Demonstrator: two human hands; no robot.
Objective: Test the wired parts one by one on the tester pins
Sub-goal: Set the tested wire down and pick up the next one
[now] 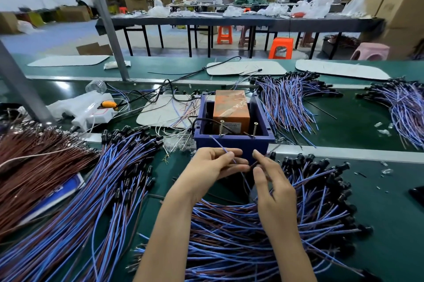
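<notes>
The green bench (344, 121) is crowded with loose harnesses. The heap of wired parts (241, 231) under the person's forearms is the first hazard: the part in hand runs down into it, so a lift toward the tester may snag or drag neighbours along. The blue box (231, 145) sits just beyond the hands, with the orange block (230, 107) inside it.

The left hand (206, 167) has its fingers curled, pinching the blue lead (219, 145), whose free end points up at the box's near wall and touches nothing. The right hand (273, 187) closes thumb and forefinger on what looks like the brown lead (254, 164), though that pinch is small and partly hidden. The two leads are held close together, so their ends could meet each other before either reaches metal.

The two tester pins (222, 127) stand upright at the box's front, apart from each other. A thin wire end may slide off one — or blue and brown may land on the wrong pins — likely giving a false reading.
</notes>
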